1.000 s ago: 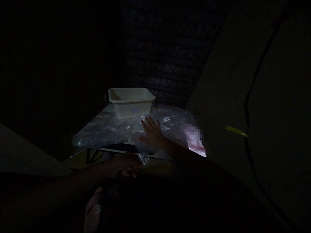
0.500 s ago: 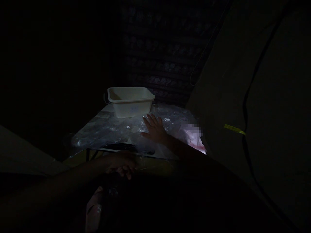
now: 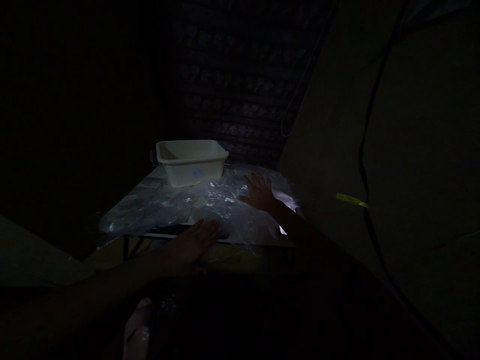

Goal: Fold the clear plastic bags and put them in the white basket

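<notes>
Clear plastic sheeting (image 3: 157,205), crumpled and shiny, covers much of a light table (image 3: 153,175). My right hand (image 3: 259,192) lies on the sheeting toward the right, palm down with its fingers spread. At the table's near edge my left hand (image 3: 200,242) reaches forward, fingers stretched out, by the front of the plastic; the dimness hides whether it touches. Behind the sheeting stands a cream plastic tub (image 3: 195,172) with a handle at its side. A bright whitish-pink patch (image 3: 287,200) shows beyond my right wrist, partly hidden by my arm.
A dark cable (image 3: 363,165) with a yellow tag (image 3: 351,200) runs down the wall (image 3: 322,160) on the right. Below my left arm is a pale pinkish object (image 3: 137,332), too dim to name. A pale slanted surface (image 3: 33,255) lies at far left.
My right hand has slid rightward over the plastic. My left hand has risen from below the table edge to the near edge, its fingers straightening. The view has shifted slightly.
</notes>
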Demonstrator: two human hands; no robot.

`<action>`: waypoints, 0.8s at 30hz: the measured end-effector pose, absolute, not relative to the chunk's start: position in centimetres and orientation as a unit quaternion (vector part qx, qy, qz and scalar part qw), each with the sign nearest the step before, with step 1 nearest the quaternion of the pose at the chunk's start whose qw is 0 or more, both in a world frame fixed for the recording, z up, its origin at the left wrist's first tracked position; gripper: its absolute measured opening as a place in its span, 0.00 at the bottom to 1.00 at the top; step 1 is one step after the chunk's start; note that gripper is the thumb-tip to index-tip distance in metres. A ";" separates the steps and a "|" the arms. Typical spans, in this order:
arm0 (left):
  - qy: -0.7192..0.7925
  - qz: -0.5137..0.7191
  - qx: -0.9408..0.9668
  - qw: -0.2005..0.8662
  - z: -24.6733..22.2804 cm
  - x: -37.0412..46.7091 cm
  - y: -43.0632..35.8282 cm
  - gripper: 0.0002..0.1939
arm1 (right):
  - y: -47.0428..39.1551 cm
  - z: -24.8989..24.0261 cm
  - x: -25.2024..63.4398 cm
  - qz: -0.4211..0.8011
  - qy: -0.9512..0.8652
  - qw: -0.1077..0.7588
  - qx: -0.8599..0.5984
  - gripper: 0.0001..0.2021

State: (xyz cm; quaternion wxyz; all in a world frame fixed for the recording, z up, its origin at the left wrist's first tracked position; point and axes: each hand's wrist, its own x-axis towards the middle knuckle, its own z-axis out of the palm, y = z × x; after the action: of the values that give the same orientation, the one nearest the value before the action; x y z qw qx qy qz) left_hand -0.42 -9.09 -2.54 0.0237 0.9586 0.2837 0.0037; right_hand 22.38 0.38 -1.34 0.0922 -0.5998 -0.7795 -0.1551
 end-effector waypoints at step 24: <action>0.141 0.072 0.986 -0.055 -4.2 -3.0 -8.8 0.18 | 1.4 -2.0 22.5 -0.198 -0.794 0.088 -0.568 0.36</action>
State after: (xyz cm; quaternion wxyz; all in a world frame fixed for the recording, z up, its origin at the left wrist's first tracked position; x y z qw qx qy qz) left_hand -2.98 -8.81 -4.17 -0.0550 0.9858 0.1414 0.0715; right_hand 22.46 1.36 -2.00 0.0878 -0.5677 -0.7942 -0.1982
